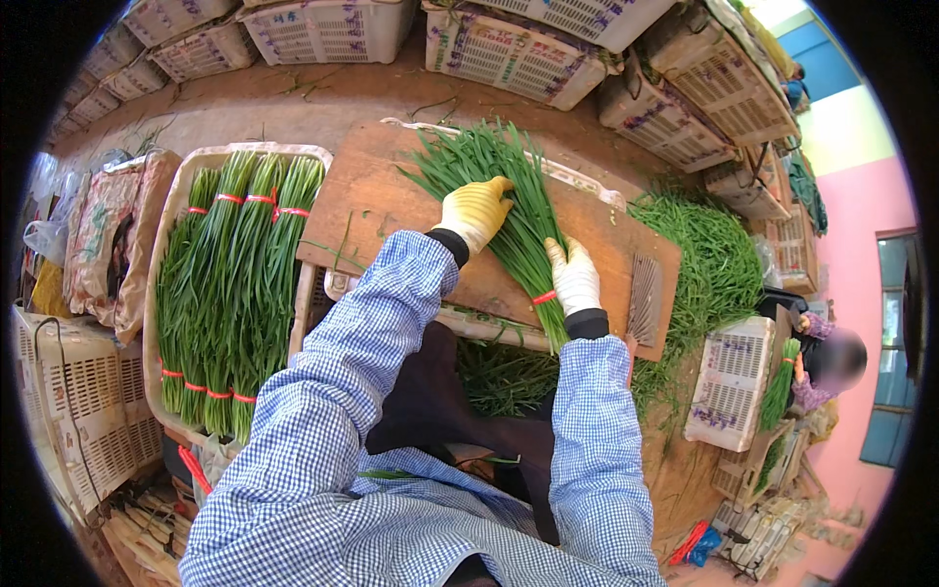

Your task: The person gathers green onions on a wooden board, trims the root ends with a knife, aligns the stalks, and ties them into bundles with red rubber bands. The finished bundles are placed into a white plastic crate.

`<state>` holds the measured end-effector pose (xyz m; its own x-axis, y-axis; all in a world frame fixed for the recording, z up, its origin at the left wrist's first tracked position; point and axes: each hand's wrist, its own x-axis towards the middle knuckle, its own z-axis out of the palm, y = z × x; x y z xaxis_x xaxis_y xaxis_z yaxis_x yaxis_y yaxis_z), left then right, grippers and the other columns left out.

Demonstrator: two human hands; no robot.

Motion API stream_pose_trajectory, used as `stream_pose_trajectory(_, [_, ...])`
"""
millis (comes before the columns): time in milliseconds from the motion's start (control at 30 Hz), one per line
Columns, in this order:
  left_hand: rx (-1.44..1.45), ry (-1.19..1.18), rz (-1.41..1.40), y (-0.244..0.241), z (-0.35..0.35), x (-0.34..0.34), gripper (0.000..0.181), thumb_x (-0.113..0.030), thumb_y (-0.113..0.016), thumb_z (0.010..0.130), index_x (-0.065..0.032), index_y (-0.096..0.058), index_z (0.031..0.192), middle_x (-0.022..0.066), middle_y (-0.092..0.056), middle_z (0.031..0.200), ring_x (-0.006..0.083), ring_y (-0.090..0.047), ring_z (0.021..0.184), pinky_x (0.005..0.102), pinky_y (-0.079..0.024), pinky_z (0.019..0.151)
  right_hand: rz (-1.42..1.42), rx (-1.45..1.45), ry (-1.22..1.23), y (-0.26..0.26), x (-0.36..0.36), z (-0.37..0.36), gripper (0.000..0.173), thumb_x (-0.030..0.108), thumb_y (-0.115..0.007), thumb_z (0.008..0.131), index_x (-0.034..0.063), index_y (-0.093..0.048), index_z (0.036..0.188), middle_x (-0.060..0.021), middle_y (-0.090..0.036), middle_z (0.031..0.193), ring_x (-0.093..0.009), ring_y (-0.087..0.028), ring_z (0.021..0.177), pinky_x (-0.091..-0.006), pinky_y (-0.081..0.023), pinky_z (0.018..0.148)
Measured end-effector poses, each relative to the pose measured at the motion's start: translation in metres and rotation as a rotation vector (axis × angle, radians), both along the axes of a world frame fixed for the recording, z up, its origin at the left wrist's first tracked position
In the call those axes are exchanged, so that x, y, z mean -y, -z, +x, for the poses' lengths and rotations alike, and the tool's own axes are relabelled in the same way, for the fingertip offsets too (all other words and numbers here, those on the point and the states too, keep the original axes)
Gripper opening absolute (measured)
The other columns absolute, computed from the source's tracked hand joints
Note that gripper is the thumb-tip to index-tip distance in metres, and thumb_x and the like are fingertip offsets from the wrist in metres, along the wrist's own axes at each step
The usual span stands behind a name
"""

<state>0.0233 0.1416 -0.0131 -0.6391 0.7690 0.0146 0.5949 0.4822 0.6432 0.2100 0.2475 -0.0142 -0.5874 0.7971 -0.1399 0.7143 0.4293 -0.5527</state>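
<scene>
A bundle of green leafy stalks, like garlic chives [524, 224], lies slanting across a wooden board [411, 172], its leaf tips at the back. A red band [543, 297] circles the bundle near its stem ends. My left hand [477, 213], in a yellow and white glove, rests on the upper left side of the leaves with fingers curled over them. My right hand [574, 277], in a whitish glove, lies against the bundle's right side just above the band; whether its fingers grip is hard to tell. A ridged pad [644, 299] sits at the board's right end.
Left of the board stands a white plastic crate [152, 323] of banded bundles. Loose greens [704, 271] are heaped at the right. Stacked crates [513, 62] line the back. At far right another person [821, 359] holds a banded bundle [779, 389].
</scene>
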Motion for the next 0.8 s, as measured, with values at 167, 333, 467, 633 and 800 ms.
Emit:
stream_pose_trajectory(167, [-0.182,0.105,-0.009,-0.003,0.0,0.001,0.036,-0.026,-0.062,0.093,-0.0186,-0.061,0.129,0.014,-0.073,0.093,0.0332,-0.07,0.088,0.0434,-0.055,0.076,0.041,0.065,-0.013,-0.008,0.006,-0.004,0.062,0.052,-0.06,0.094,0.0049,-0.058,0.134,-0.0222,-0.061,0.131,-0.037,-0.058,0.122,-0.0423,-0.044,0.103])
stream_pose_trajectory(333, [-0.273,0.245,-0.102,-0.009,0.004,-0.008,0.036,-0.024,-0.062,0.092,-0.0162,-0.061,0.128,0.0127,-0.073,0.093,0.032,-0.07,0.088,0.0426,-0.055,0.074,0.017,0.062,-0.01,-0.008,0.006,-0.003,0.061,0.05,-0.061,0.094,0.0052,-0.058,0.135,-0.0221,-0.06,0.132,-0.037,-0.057,0.123,-0.0424,-0.044,0.103])
stream_pose_trajectory(467, [-0.228,0.268,-0.126,-0.012,0.001,-0.012,0.036,-0.024,-0.062,0.092,-0.0153,-0.061,0.127,0.0121,-0.073,0.094,0.0318,-0.071,0.089,0.0423,-0.055,0.075,0.032,0.045,-0.025,-0.007,0.005,-0.004,0.06,0.049,-0.062,0.093,0.0059,-0.059,0.134,-0.0219,-0.061,0.131,-0.037,-0.057,0.122,-0.0425,-0.044,0.103])
stream_pose_trajectory(633, [-0.281,0.328,-0.152,-0.008,-0.003,-0.019,0.03,-0.022,-0.063,0.091,-0.0138,-0.064,0.12,0.0125,-0.073,0.093,0.0323,-0.07,0.089,0.0425,-0.055,0.075,-0.005,0.022,-0.027,-0.01,0.006,-0.004,0.057,0.048,-0.062,0.093,0.0076,-0.06,0.133,-0.0217,-0.061,0.13,-0.037,-0.058,0.121,-0.0432,-0.044,0.103])
stream_pose_trajectory(800, [-0.333,0.349,-0.07,-0.006,-0.001,-0.021,0.016,-0.01,-0.058,0.089,-0.0109,-0.068,0.101,0.0127,-0.073,0.088,0.032,-0.072,0.087,0.0422,-0.057,0.071,0.008,0.024,-0.018,-0.008,0.006,-0.004,0.056,0.047,-0.062,0.093,0.0083,-0.06,0.133,-0.0212,-0.061,0.131,-0.037,-0.058,0.121,-0.0433,-0.044,0.103])
